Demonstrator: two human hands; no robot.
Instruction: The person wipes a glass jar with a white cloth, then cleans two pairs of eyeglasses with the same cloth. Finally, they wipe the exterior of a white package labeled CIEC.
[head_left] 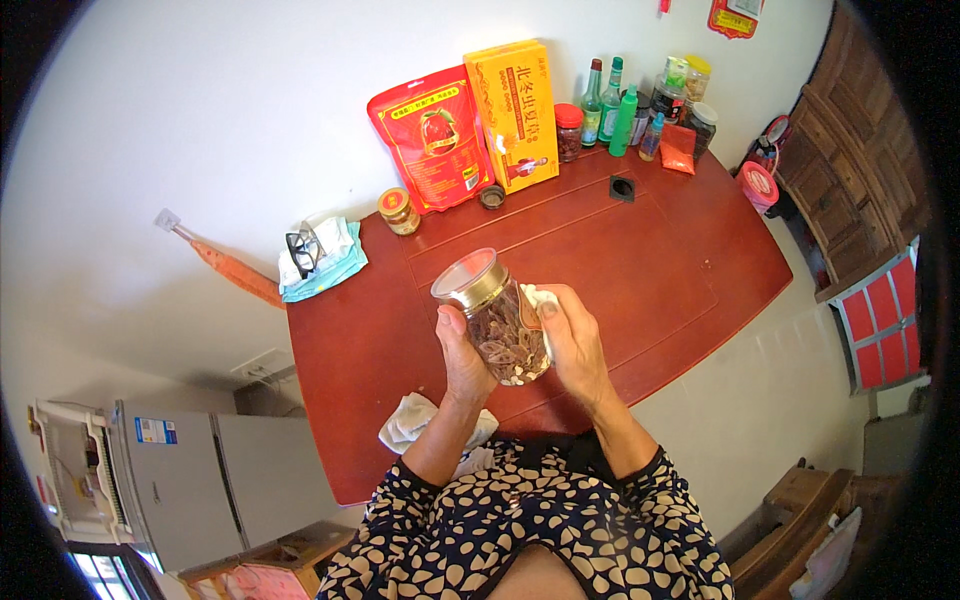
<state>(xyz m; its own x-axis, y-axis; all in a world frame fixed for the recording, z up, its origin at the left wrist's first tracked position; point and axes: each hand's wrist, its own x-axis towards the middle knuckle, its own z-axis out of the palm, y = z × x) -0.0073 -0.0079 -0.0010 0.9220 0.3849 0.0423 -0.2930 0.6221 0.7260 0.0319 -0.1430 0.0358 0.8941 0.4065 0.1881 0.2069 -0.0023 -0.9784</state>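
A clear glass jar (508,335) with a gold-banded lid (470,278) is held tilted above the table, its top leaning left. Dried brown pieces fill it, with small pale bits near its base. My left hand (464,358) wraps its left side, thumb up near the lid. My right hand (576,345) is closed at its right side, pressing a crumpled white tissue or cloth (540,298) against the glass beside a brown label (528,312). The fingers behind the jar are mostly hidden.
On the red-brown table (370,350) lies a white cloth (408,420) by my left forearm. Along the wall stand a red pouch (430,145), yellow boxes (515,125), a small jar (399,211), and several bottles (612,100). Glasses (303,250) rest on blue-white packs (335,265).
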